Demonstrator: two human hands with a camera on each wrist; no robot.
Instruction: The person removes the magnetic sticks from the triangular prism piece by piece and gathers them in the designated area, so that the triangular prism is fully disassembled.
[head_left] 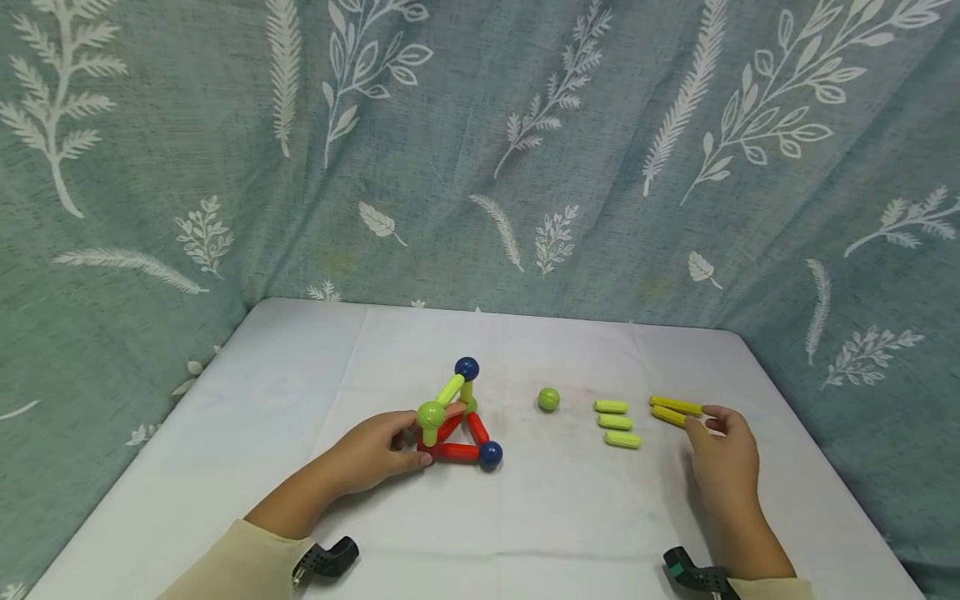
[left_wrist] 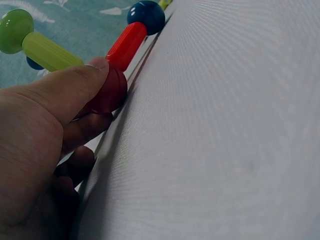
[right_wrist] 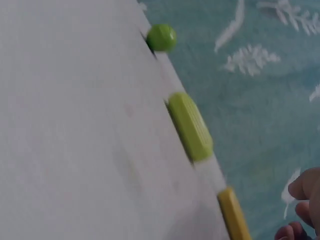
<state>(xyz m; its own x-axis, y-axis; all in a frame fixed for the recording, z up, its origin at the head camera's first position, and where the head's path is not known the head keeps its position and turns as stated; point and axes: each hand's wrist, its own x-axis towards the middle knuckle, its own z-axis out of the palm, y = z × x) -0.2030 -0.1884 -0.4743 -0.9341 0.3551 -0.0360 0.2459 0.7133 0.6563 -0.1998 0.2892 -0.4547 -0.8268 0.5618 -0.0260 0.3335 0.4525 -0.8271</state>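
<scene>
My left hand [head_left: 369,452] grips a ball-and-rod magnetic construction by a red ball [left_wrist: 111,92], thumb on one side and fingers behind. Red rods [head_left: 456,452] form a triangle at its base, with a blue ball [head_left: 490,455] at the right corner. Light green rods [head_left: 450,389] rise above, joining a green ball [head_left: 431,415] and a top blue ball [head_left: 467,368]. At the right, my right hand [head_left: 726,458] is at the near ends of two longer yellow rods [head_left: 675,405], fingers loosely bent. Its fingertips show at the edge of the right wrist view, apart from the visible yellow rod [right_wrist: 234,215].
A loose green ball [head_left: 549,399] lies right of the construction. Three short light green rods [head_left: 615,422] lie in a column between that ball and the yellow rods. The white-covered table [head_left: 525,517] meets a leaf-patterned green cloth [head_left: 450,167] behind and at both sides.
</scene>
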